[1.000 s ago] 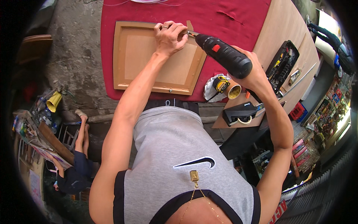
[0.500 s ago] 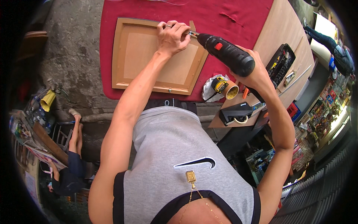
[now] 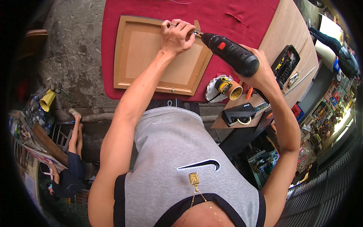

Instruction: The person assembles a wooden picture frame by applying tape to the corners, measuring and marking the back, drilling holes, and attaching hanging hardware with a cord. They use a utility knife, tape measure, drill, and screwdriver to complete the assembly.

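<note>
Nearest to the camera is the person's grey sleeveless shirt [image 3: 181,151], which hides the front edge of the table. Just past it, on the wooden board [image 3: 291,45] at the right, lie a black box [image 3: 239,113], a roll of tape [image 3: 236,90] and a yellow tape measure [image 3: 224,84] on a white cloth [image 3: 212,90].

The right hand [image 3: 261,75] is closed around the handle of a black power drill [image 3: 230,53], and this arm covers part of the board. The tip of the drill points to the left hand [image 3: 177,36]. The fingers of that hand are curled and pinch something small at the drill tip; I cannot tell what it is.

Under the left hand, the brown panel door [image 3: 151,56] lies flat on the red cloth [image 3: 234,15]. The left forearm crosses its lower right part. Farther right, an open black tool case [image 3: 285,64] rests on the board.
</note>
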Demonstrator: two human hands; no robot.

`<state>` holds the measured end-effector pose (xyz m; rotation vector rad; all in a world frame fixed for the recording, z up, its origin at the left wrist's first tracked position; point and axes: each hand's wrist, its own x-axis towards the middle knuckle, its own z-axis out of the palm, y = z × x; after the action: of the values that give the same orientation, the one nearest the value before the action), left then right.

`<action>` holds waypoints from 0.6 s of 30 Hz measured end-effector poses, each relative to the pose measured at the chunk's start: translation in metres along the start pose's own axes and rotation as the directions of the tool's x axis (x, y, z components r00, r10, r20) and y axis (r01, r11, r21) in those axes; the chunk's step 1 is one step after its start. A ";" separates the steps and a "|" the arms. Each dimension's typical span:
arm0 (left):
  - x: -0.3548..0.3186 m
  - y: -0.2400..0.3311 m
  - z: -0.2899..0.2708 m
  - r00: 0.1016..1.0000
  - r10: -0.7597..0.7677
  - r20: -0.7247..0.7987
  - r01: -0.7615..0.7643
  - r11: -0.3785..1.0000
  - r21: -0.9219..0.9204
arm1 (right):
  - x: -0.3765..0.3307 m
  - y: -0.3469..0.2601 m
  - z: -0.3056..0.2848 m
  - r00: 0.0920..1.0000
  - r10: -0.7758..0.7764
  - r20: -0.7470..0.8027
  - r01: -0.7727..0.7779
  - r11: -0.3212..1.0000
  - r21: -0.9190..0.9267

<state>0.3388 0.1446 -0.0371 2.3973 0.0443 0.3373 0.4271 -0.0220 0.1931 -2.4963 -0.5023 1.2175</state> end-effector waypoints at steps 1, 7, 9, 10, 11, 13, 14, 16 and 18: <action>0.000 0.000 0.000 1.000 0.000 0.005 0.000 1.000 0.000 | 0.000 0.000 0.000 1.000 0.002 0.007 -0.002 1.000 -0.029; 0.000 0.000 -0.001 0.999 0.008 0.031 -0.009 1.000 0.023 | 0.000 -0.015 -0.004 1.000 -0.028 -0.005 0.028 0.995 -0.094; 0.000 -0.001 -0.001 0.999 0.004 0.038 -0.004 1.000 0.007 | 0.002 -0.014 -0.003 0.995 -0.096 -0.035 0.090 0.986 -0.141; 0.000 -0.001 -0.001 0.999 0.003 0.041 -0.003 1.000 -0.002 | 0.003 -0.013 -0.002 0.990 -0.128 -0.051 0.118 0.979 -0.166; 0.000 0.000 -0.002 0.999 0.002 0.043 -0.002 1.000 0.000 | 0.003 -0.012 -0.001 0.992 -0.123 -0.041 0.114 0.979 -0.171; 0.000 0.000 -0.002 0.999 0.001 0.046 -0.001 1.000 0.010 | 0.005 -0.011 -0.001 0.993 -0.115 -0.024 0.109 0.978 -0.180; 0.000 0.000 -0.002 0.999 0.005 0.039 -0.005 1.000 0.006 | 0.006 -0.011 -0.002 0.988 -0.149 -0.033 0.139 0.966 -0.217; 0.000 -0.001 0.000 1.000 0.015 0.024 -0.015 1.000 -0.004 | 0.007 -0.014 -0.006 0.975 -0.218 -0.050 0.195 0.936 -0.294; -0.001 0.000 -0.001 0.999 0.005 0.040 -0.006 1.000 0.008 | 0.006 -0.021 -0.008 0.991 -0.132 0.014 0.130 0.944 -0.303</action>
<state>0.3377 0.1454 -0.0368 2.4117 0.0208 0.2921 0.4333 -0.0021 0.2026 -2.6623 -0.9001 1.1544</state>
